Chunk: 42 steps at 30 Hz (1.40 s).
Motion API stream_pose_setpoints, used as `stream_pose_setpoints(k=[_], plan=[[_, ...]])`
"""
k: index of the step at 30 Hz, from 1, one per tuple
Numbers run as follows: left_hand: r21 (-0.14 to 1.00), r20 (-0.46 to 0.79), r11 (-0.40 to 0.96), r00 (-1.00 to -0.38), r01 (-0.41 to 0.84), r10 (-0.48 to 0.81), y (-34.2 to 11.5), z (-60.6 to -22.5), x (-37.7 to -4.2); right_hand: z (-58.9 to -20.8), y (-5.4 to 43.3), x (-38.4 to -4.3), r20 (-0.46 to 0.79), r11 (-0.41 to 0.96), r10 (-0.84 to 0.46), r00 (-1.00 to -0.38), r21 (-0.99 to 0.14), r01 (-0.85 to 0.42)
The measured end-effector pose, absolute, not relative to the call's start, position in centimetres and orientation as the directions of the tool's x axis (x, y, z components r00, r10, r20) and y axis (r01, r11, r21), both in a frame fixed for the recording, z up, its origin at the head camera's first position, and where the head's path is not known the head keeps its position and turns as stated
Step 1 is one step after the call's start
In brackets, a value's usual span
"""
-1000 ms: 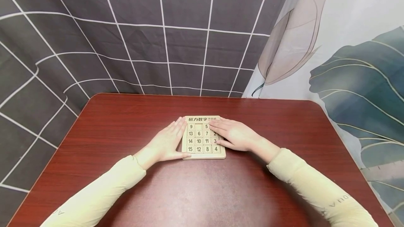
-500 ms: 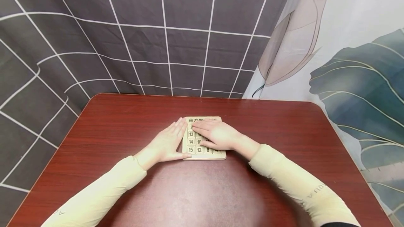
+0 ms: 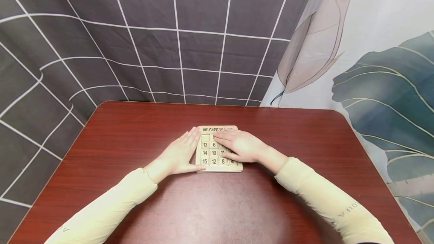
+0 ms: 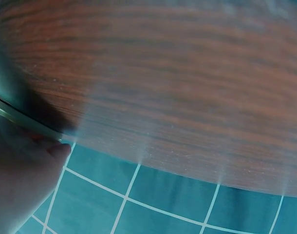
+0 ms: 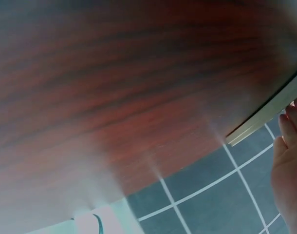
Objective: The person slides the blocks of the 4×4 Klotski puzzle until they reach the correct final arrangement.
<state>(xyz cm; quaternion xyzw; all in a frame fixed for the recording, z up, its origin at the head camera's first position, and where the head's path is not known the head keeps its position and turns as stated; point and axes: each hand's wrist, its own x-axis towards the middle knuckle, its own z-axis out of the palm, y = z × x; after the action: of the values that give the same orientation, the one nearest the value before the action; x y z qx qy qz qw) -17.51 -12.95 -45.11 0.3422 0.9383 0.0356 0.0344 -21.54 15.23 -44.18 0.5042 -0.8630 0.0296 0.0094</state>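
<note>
A pale wooden number sliding puzzle (image 3: 219,169) lies flat on the table, its printed heading along the far edge. The bare slot is at the top left, with the 9 tile (image 3: 213,137) beside it. My left hand (image 3: 179,151) rests along the puzzle's left side, fingers straight at the far corner and thumb on the near rim. My right hand (image 3: 245,147) lies over the right half, its straight fingers touching the 9 tile and covering several tiles. The right wrist view catches the puzzle's side (image 5: 268,113) by the right fingers; the left wrist view shows part of the left hand (image 4: 27,175).
A dark red wood-grain table (image 3: 135,123) carries the puzzle near its middle. Behind it hangs a grey curtain (image 3: 200,48) with white grid lines, and a leaf-patterned curtain (image 3: 383,86) is on the right. Pale sleeves cover both forearms.
My right hand has swept left over the top row, then drawn back right. The 9 tile has slid one place right, leaving the bare slot at top left. My left hand has stayed put.
</note>
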Motion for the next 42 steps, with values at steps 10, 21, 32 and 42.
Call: stream_pose_setpoints(k=[10,21,32,42], plan=[[0.081,-0.05,0.765,-0.764,0.638,0.643,-13.0,-45.2,-17.6,-44.1,14.7,-20.7,0.112,0.43,-0.894,-0.435,-0.064,-0.901],[0.069,-0.033,0.762,-0.762,0.644,0.647,-13.0,-45.4,-17.6,-44.3,13.8,-19.8,0.06,0.411,-0.909,-0.411,-0.018,-0.911],[0.065,-0.034,0.762,-0.762,0.645,0.647,-13.0,-45.1,-17.6,-44.1,13.1,-21.3,0.028,0.479,-0.877,-0.479,-0.017,-0.878],[0.08,-0.047,0.764,-0.764,0.64,0.644,-13.0,-45.0,-17.6,-44.1,13.3,-20.5,0.043,0.449,-0.892,-0.449,-0.017,-0.893]])
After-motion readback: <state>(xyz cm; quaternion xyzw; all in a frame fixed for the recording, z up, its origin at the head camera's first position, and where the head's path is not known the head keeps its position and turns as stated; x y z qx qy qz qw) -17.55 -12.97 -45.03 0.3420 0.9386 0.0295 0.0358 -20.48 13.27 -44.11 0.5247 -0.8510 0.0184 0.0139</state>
